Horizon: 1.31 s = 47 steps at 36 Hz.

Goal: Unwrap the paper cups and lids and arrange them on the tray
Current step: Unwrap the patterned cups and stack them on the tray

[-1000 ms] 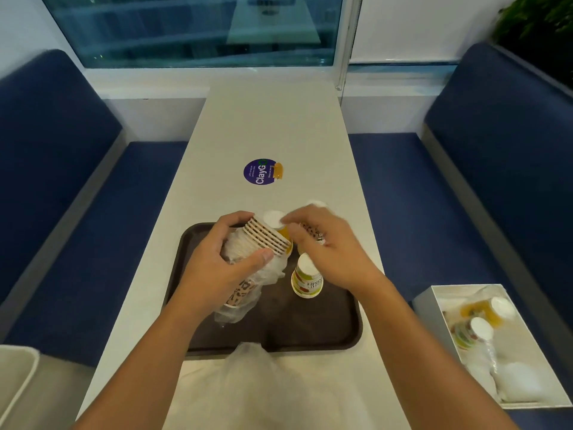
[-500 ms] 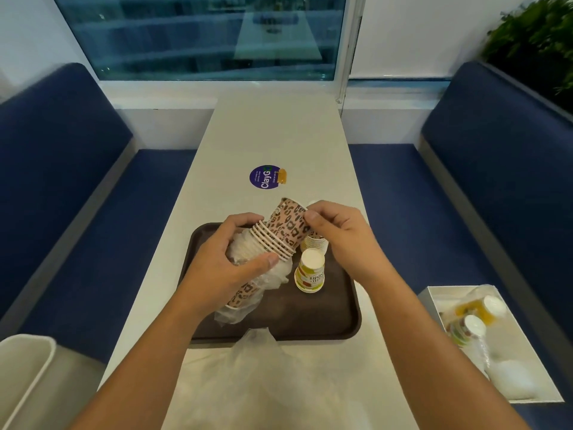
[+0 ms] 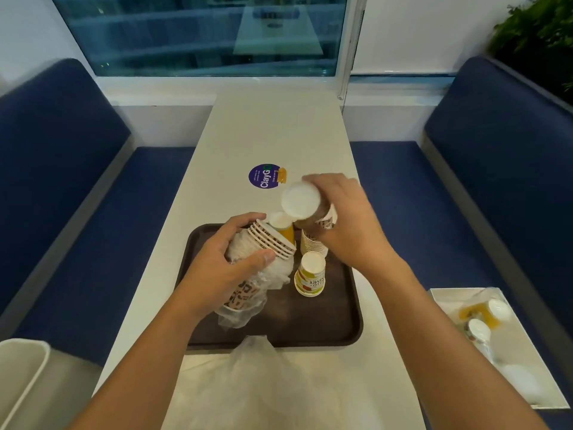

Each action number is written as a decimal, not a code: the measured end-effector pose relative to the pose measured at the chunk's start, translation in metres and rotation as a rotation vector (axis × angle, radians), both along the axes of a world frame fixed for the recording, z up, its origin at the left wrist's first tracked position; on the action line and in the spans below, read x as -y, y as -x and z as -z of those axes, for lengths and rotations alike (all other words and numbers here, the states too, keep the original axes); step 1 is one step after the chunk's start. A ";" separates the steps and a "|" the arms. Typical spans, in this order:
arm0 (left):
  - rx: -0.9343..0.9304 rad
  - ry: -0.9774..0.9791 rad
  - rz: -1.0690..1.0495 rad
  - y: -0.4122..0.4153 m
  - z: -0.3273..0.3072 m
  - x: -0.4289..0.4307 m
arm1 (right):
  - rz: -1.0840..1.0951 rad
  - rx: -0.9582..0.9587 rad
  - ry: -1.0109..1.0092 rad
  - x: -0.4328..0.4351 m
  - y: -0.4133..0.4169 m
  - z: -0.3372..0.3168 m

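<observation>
Our left hand [image 3: 223,271] grips cup stack [image 3: 273,242] over tray [image 3: 325,321]. Right hand [image 3: 350,225] clamps one cup [image 3: 300,200] above tray's far edge.

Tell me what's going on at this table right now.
A person is unpacking paper cups over a brown tray. Their left hand grips a patterned stack that sits half out of its clear plastic wrap. Their right hand holds a single cup, its white base toward the camera, above a second stack standing on the tray. A yellow cup stands upside down on the tray beside it.
</observation>
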<state>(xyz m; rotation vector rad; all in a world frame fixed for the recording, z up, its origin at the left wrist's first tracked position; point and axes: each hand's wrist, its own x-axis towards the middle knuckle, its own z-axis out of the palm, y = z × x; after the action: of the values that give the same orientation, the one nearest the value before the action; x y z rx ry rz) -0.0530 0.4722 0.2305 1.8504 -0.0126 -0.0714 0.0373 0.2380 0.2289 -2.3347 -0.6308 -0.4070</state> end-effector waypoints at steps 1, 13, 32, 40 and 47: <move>-0.007 0.005 -0.014 -0.003 0.002 0.000 | 0.076 -0.044 -0.061 0.002 -0.006 0.003; -0.042 -0.058 -0.122 -0.025 0.023 0.011 | 0.291 -0.614 -0.046 0.010 -0.043 0.090; 0.058 -0.153 -0.094 -0.002 0.009 0.014 | -0.215 -0.582 -0.362 -0.031 0.045 -0.004; 0.056 -0.075 -0.063 0.018 -0.004 0.007 | -0.061 -0.426 -0.436 -0.021 0.043 -0.022; 0.052 0.000 -0.049 0.023 -0.011 0.009 | -0.338 -0.298 -0.165 -0.011 0.047 -0.023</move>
<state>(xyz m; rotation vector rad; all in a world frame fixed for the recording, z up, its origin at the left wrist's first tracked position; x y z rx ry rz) -0.0757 0.4629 0.2412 1.8510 -0.0037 0.0107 -0.0094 0.2489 0.2522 -2.0287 -0.7932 0.0421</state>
